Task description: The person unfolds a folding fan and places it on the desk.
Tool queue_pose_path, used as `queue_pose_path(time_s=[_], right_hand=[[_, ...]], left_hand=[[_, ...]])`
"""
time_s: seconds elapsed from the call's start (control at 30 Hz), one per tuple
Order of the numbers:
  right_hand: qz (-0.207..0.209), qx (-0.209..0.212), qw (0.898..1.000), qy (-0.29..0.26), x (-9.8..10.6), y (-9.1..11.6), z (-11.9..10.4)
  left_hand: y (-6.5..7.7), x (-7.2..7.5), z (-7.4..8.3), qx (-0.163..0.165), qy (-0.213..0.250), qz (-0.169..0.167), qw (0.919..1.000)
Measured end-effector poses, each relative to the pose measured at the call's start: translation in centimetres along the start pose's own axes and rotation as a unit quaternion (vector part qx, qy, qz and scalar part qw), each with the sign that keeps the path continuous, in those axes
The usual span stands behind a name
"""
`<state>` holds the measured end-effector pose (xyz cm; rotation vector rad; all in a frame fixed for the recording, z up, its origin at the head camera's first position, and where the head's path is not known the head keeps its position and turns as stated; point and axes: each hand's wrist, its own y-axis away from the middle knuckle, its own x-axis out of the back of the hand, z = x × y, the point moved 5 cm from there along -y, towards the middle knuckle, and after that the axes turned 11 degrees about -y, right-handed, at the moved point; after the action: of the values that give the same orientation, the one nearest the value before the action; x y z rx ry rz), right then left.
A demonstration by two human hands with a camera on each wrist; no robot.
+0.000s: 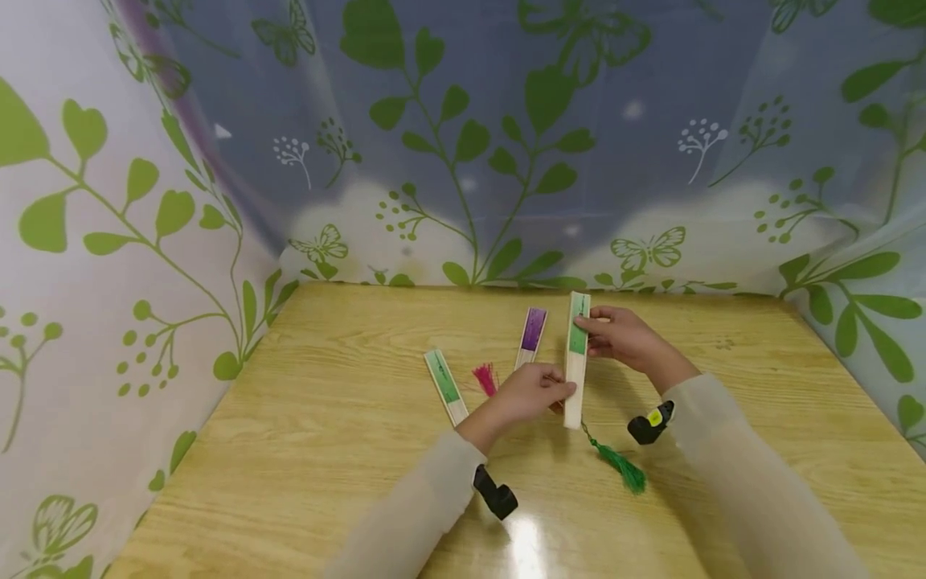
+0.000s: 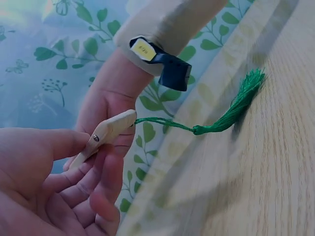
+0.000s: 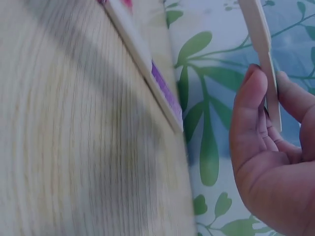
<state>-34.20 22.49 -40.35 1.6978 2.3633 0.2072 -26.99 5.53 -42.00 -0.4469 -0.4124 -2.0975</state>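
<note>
A folded hand fan (image 1: 576, 366) with a green paper part and pale wooden ribs is held upright above the table. My left hand (image 1: 531, 392) pinches its lower, riveted end between thumb and fingers. Higher up, my right hand (image 1: 625, 338) grips the green part, thumb in front. From the fan's lower end a green tassel (image 2: 236, 105) hangs on a cord; in the left wrist view it stretches towards the table. The right wrist view shows the fan edge-on between the right hand's (image 3: 270, 147) thumb and fingers.
On the wooden table (image 1: 289, 466) lie a folded purple fan (image 1: 534, 331) and, further left, another folded green fan (image 1: 444, 384), partly behind the left arm. A pink tassel (image 1: 485, 378) lies between them. Patterned cloth (image 1: 463, 161) hangs behind the table and at its sides.
</note>
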Motion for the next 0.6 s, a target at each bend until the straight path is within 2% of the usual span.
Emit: queue_pose_path(time_s=[0.13, 0.33, 0.6], right_hand=[[-0.029, 0.009, 0.999, -0.023, -0.4, 0.5, 0.0], [-0.063, 0.008, 0.997, -0.043, -1.3, 1.2, 0.0], [-0.079, 0.026, 0.995, -0.054, -2.6, 1.9, 0.1]], left_hand=[[0.6, 0.5, -0.1, 0.008, 0.011, -0.008, 0.9999], [1.4, 0.8, -0.6, 0.023, 0.033, 0.000, 0.9992], [2.6, 1.0, -1.4, 0.011, 0.049, 0.002, 0.9987]])
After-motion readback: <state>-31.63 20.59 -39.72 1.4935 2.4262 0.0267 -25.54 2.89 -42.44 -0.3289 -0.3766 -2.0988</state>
